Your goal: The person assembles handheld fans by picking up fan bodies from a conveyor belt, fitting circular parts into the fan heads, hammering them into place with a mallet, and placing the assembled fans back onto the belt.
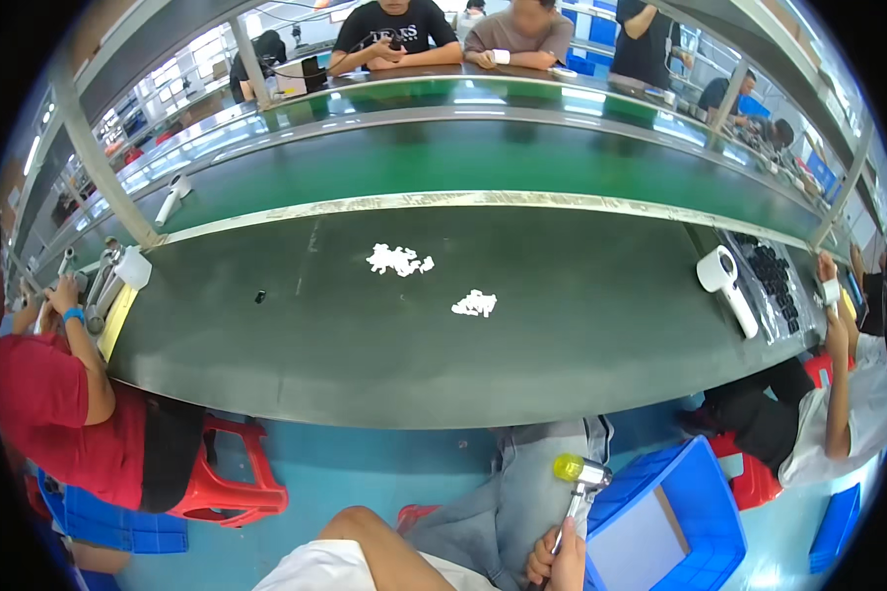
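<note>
The person's right hand (565, 561), at the lower edge of the frame right of centre, is closed around the handle of a hammer (583, 478). The hammer's head, with a yellow face turned toward the left of the frame, stands above the grip, in front of a leg in pale denim (522, 483) and just beside a blue bin (724, 517) at the lower right. The left hand is out of view, so its state cannot be told; a bent arm on that side (389, 557) leaves through the lower edge.

The step in hand appears to be simply holding the tool: the hammer is below the near edge of the worktop (365, 364) in the picture, and its head meets no part there. Two loose heaps of small white pieces, one (397, 260) in the upper middle and another (475, 303) near the centre, lie well apart from it, as does a white handheld device (737, 307) toward the right, next to a clear bag of black parts (774, 286).

As a judgement, any use of the hammer would call for a part steadied beneath its head, probably by the left hand, and a firm, controlled grip; laying it down would call for a lift over the worktop's edge.
</note>
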### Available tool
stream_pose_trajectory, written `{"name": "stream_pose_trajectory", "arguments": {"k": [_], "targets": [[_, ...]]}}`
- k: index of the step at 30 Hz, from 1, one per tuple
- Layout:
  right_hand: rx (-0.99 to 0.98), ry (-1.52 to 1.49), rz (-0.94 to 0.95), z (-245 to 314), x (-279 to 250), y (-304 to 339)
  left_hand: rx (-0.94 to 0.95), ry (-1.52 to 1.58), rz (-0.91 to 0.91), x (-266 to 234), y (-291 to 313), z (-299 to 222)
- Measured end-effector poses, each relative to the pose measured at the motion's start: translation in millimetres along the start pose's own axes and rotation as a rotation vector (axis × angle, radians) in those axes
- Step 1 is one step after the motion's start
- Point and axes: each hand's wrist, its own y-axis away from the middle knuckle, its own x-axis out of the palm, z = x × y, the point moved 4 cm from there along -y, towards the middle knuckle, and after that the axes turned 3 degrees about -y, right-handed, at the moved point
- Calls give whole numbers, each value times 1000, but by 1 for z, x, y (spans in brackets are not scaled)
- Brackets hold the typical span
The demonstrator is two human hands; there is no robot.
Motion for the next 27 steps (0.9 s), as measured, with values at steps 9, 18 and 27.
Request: {"name": "stream_pose_trajectory", "arguments": {"k": [9,18,27], "targets": [[-24,171,-282,-4,9,2,-10,-106,95,-18,1,18],[-50,200,-208,-7,4,-2,4,-118,66,-23,10,15],[-17,208,-264,-4,14,1,-14,79,195,34,66,-35]]}}
